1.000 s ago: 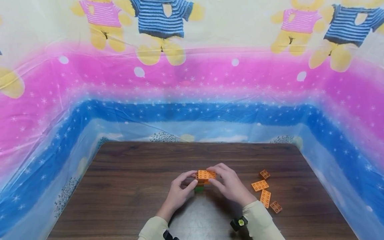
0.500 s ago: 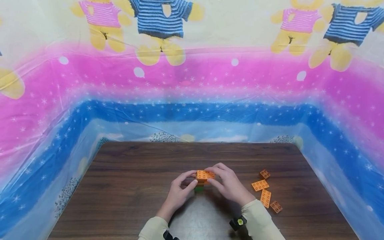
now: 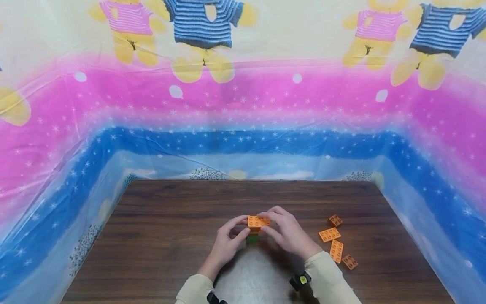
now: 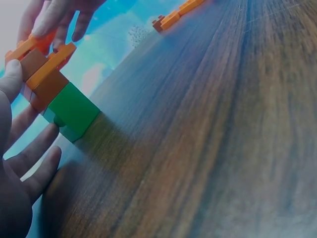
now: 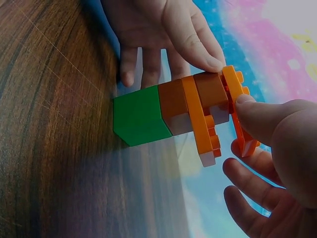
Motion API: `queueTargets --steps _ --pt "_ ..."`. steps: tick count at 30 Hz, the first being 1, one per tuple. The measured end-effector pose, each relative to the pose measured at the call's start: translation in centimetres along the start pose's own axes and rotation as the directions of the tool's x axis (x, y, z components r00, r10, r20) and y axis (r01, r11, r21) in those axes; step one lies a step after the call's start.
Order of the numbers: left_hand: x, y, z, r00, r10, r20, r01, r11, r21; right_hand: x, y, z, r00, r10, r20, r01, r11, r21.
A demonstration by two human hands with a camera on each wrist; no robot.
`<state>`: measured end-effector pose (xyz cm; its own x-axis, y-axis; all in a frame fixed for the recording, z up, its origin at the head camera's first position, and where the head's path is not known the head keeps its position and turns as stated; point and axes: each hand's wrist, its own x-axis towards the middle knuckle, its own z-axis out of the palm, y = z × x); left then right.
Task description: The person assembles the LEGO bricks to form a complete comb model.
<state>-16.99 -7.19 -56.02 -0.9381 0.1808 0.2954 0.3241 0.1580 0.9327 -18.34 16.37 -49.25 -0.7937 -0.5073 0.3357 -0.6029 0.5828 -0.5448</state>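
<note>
A stack of toy building bricks stands on the table in front of me. Its base is a green block [image 5: 141, 116], topped by a brown brick [image 5: 172, 99], a thin orange plate brick [image 5: 194, 111] that juts out sideways, and another brown brick [image 5: 210, 90]. At the very top is a second orange plate brick [image 3: 257, 222], slightly tilted, with a narrow gap under part of it. My right hand [image 3: 291, 232] pinches this top plate between thumb and fingers. With thumb and fingers, my left hand [image 3: 224, 245] grips the stack near the upper brown brick.
Right of the hands lie two loose orange plate bricks [image 3: 329, 234] and two small brown bricks [image 3: 349, 262]. The dark wooden table [image 3: 163, 219] is bordered by a printed cloth [image 3: 243, 143] at the back and sides.
My right hand has shifted slightly left, carrying the top orange plate brick over the stack. The left hand and the loose bricks hold their places.
</note>
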Motion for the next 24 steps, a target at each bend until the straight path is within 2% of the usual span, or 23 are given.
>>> queueTargets --steps 11,18,24 --pt "0.12 0.15 -0.06 1.000 0.026 0.009 -0.027 1.000 0.012 0.32 -0.30 -0.32 0.999 0.016 0.029 -0.015 0.999 -0.029" --pt "0.10 0.19 -0.07 1.000 0.022 0.010 -0.023 1.000 0.013 0.41 -0.42 -0.54 0.998 0.023 0.057 -0.020 0.999 -0.050" --pt "0.12 0.12 -0.11 1.000 0.022 0.020 -0.022 1.000 0.018 0.41 -0.50 -0.55 0.999 0.013 0.050 -0.010 0.998 -0.059"
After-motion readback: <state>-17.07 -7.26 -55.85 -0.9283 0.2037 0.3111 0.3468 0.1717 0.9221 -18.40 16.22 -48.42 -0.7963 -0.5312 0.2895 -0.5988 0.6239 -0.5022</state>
